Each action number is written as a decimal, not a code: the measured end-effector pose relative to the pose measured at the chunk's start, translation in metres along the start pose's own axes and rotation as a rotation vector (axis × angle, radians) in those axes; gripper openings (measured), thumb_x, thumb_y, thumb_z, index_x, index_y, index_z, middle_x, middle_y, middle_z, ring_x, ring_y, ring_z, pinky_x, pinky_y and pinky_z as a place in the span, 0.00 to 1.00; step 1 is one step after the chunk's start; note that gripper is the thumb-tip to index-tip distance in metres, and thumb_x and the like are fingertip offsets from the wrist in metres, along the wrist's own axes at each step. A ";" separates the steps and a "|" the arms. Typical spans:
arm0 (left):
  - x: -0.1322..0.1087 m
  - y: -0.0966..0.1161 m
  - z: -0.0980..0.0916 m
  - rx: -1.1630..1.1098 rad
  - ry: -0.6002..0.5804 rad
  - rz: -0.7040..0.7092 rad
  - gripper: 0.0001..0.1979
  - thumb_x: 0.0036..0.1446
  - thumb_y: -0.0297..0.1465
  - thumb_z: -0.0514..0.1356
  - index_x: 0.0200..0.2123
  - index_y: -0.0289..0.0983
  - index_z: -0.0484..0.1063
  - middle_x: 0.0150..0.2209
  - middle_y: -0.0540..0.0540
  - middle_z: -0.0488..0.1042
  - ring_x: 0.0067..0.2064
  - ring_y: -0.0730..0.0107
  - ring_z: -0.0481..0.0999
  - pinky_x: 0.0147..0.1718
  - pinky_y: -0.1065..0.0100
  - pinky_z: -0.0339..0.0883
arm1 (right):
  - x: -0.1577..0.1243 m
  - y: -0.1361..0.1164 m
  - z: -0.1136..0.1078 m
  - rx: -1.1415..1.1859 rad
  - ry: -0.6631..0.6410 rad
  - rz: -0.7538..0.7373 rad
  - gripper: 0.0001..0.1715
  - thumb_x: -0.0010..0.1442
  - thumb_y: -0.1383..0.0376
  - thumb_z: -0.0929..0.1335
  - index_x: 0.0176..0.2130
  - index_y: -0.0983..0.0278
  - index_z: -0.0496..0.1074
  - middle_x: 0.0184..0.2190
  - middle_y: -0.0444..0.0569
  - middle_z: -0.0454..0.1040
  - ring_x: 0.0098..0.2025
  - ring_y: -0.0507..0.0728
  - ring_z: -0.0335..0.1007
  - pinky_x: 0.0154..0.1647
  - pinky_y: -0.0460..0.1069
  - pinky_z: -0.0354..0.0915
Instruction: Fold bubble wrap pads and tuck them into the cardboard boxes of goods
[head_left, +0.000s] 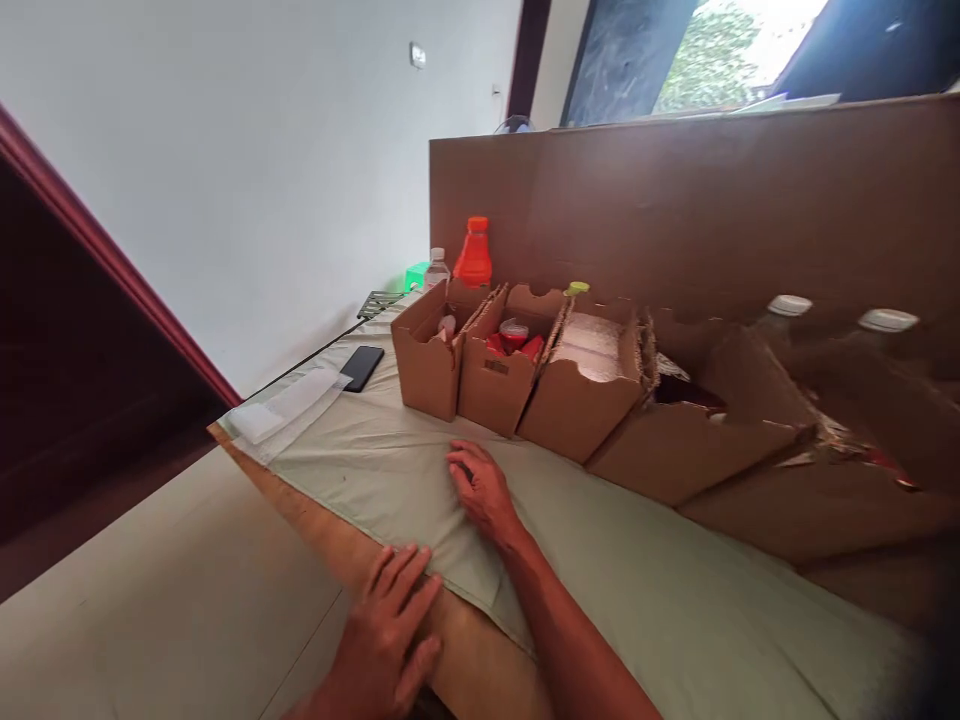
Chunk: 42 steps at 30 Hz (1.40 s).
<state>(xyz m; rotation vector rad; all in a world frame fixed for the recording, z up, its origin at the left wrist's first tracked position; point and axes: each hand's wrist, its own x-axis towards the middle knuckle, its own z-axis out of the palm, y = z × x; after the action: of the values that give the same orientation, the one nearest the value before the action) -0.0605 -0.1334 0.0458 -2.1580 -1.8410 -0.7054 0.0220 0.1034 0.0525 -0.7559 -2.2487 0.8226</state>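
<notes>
My left hand [386,630] lies flat with fingers spread at the table's near edge, its fingertips touching the hem of a pale green cloth [637,570]. My right hand [484,492] rests on the cloth farther in, fingers curled loosely, holding nothing. A little beyond the right hand stands a row of open cardboard boxes [517,375]. One box holds red lidded items [514,338], another holds white packets [596,348].
A black phone [362,366] and a clear plastic sleeve [289,405] lie at the cloth's far left. An orange bottle [473,255], a clear bottle [436,268] and a green object stand behind the boxes. A tall cardboard panel [697,200] backs the table.
</notes>
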 end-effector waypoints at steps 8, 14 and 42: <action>0.008 -0.006 -0.020 -0.315 0.036 -0.066 0.16 0.63 0.28 0.56 0.53 0.39 0.72 0.53 0.41 0.79 0.57 0.59 0.77 0.58 0.56 0.72 | -0.001 -0.007 -0.001 -0.170 -0.016 -0.025 0.17 0.63 0.69 0.62 0.43 0.63 0.79 0.55 0.54 0.77 0.56 0.59 0.72 0.58 0.55 0.66; 0.006 0.002 -0.010 -0.234 0.216 -0.035 0.14 0.60 0.22 0.55 0.47 0.38 0.75 0.49 0.39 0.80 0.55 0.58 0.78 0.56 0.54 0.72 | -0.005 -0.019 0.003 -0.348 -0.121 -0.076 0.19 0.65 0.69 0.63 0.51 0.62 0.78 0.59 0.55 0.74 0.61 0.62 0.68 0.61 0.57 0.62; -0.005 0.008 -0.001 -0.166 0.316 -0.207 0.11 0.58 0.24 0.57 0.37 0.40 0.79 0.41 0.41 0.81 0.43 0.58 0.78 0.45 0.56 0.69 | -0.098 -0.081 0.004 -0.721 -0.171 -0.058 0.25 0.71 0.64 0.60 0.63 0.64 0.68 0.65 0.59 0.67 0.67 0.64 0.60 0.65 0.60 0.57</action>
<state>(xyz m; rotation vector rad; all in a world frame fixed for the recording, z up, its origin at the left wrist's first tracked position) -0.0538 -0.1394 0.0450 -1.8273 -1.9039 -1.2067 0.0583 -0.0167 0.0727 -0.9484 -2.7291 0.0154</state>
